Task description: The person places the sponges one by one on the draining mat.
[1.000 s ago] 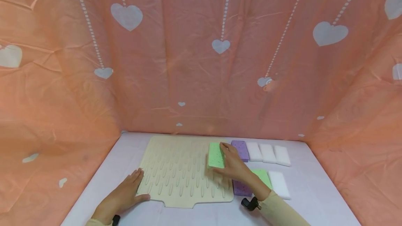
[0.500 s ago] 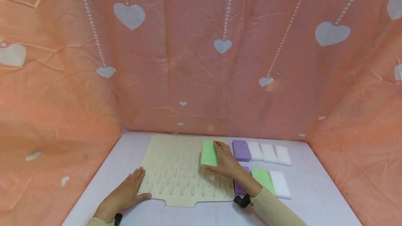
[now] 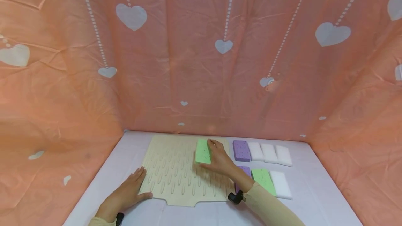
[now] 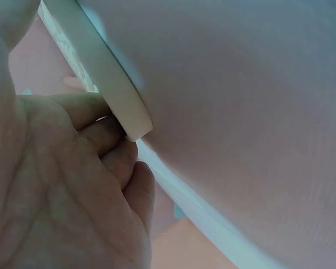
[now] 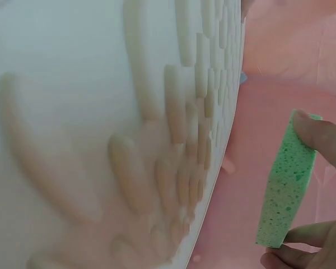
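We see bright green sponges (image 3: 202,151) flecked with darker green, purple sponges (image 3: 241,150) with darker specks, and plain white blocks (image 3: 269,153). The mat (image 3: 171,175) is cream, patterned with staggered oblong ridges. Our bench (image 3: 311,184) looks pale lilac, our sleeves (image 3: 271,206) beige; the peach-orange backdrop (image 3: 201,83) carries whitish hearts (image 3: 223,46) and dotted strings (image 3: 229,7).
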`<state>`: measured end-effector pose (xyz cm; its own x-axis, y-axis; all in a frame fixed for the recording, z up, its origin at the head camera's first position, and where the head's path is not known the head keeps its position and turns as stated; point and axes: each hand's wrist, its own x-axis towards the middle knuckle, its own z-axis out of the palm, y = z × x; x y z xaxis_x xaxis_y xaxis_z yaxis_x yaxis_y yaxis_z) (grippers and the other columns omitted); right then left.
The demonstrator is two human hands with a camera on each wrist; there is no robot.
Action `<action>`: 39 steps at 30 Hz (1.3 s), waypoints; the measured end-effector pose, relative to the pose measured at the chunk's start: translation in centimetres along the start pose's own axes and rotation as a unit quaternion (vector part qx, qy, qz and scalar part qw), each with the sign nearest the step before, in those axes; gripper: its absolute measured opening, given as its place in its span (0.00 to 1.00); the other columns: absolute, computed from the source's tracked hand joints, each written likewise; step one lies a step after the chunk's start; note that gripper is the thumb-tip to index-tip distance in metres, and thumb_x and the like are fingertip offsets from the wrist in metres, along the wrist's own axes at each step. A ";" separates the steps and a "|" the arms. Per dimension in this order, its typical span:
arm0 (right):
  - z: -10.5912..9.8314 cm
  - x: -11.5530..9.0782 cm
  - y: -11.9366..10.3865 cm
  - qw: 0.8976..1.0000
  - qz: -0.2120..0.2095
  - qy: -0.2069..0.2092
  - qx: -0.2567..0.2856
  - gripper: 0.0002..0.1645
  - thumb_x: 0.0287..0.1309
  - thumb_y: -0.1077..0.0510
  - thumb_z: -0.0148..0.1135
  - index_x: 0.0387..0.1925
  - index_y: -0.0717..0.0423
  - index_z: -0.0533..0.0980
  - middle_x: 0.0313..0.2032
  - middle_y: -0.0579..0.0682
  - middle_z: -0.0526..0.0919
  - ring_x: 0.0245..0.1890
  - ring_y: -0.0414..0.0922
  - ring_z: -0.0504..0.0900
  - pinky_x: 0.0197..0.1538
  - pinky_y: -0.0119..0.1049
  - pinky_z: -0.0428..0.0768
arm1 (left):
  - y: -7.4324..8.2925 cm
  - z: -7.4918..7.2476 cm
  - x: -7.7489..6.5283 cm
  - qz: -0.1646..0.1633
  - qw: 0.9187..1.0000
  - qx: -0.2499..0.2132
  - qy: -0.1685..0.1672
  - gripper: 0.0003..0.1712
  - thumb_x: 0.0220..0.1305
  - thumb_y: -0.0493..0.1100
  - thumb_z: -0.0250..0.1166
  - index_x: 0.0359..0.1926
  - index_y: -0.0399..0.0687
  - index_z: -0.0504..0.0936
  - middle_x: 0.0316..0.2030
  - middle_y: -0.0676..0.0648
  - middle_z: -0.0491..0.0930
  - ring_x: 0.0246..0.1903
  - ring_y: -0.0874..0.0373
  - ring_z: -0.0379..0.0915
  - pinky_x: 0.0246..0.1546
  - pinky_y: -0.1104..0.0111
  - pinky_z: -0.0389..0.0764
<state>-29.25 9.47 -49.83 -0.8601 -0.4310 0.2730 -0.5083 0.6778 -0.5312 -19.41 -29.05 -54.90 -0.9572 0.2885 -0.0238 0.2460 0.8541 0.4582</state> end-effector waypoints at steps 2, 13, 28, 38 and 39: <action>0.3 0.4 -0.2 1.000 -0.002 0.000 0.002 0.68 0.52 0.42 0.86 0.80 0.73 0.58 0.77 0.69 0.64 0.78 0.64 0.63 0.76 0.58 0.71 | -0.6 0.4 0.0 0.012 1.000 0.001 0.016 0.69 0.59 0.73 0.72 0.77 0.19 0.60 0.78 0.21 0.56 0.79 0.24 0.49 0.77 0.35 0.54; 2.0 2.1 -1.6 0.999 -0.003 -0.034 0.002 0.70 0.54 0.40 0.84 0.81 0.72 0.56 0.78 0.68 0.62 0.79 0.63 0.61 0.76 0.58 0.71 | 1.4 -0.9 -0.3 -0.002 1.000 0.020 -0.019 0.64 0.63 0.65 0.75 0.76 0.18 0.59 0.78 0.20 0.55 0.79 0.25 0.49 0.79 0.35 0.53; 4.2 3.9 -3.1 0.998 0.010 -0.056 0.004 0.68 0.57 0.38 0.82 0.82 0.67 0.56 0.79 0.64 0.61 0.80 0.59 0.60 0.76 0.54 0.72 | 1.1 -0.6 -0.5 0.013 1.000 0.002 -0.004 0.66 0.61 0.68 0.74 0.76 0.17 0.59 0.78 0.19 0.55 0.78 0.23 0.50 0.79 0.35 0.50; 5.7 5.4 -3.2 0.998 0.017 -0.043 0.047 0.68 0.56 0.39 0.83 0.81 0.70 0.56 0.78 0.68 0.62 0.78 0.61 0.62 0.75 0.56 0.72 | 1.5 -1.0 -0.2 -0.010 0.999 0.023 -0.024 0.64 0.62 0.64 0.76 0.77 0.18 0.59 0.78 0.21 0.55 0.80 0.26 0.49 0.80 0.37 0.52; 5.8 5.6 -3.3 0.997 0.020 -0.043 0.054 0.68 0.56 0.39 0.83 0.81 0.70 0.56 0.78 0.68 0.62 0.78 0.61 0.62 0.75 0.56 0.72 | 1.5 -1.1 -0.2 -0.010 0.999 0.024 -0.024 0.64 0.62 0.64 0.76 0.77 0.18 0.59 0.78 0.21 0.55 0.80 0.26 0.49 0.80 0.37 0.52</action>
<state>-32.11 1.38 -51.24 -0.8700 -0.4576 0.1835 -0.4627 0.6295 -0.6242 -18.97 -28.28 -53.24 -0.9539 0.2907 -0.0745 0.2357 0.8796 0.4133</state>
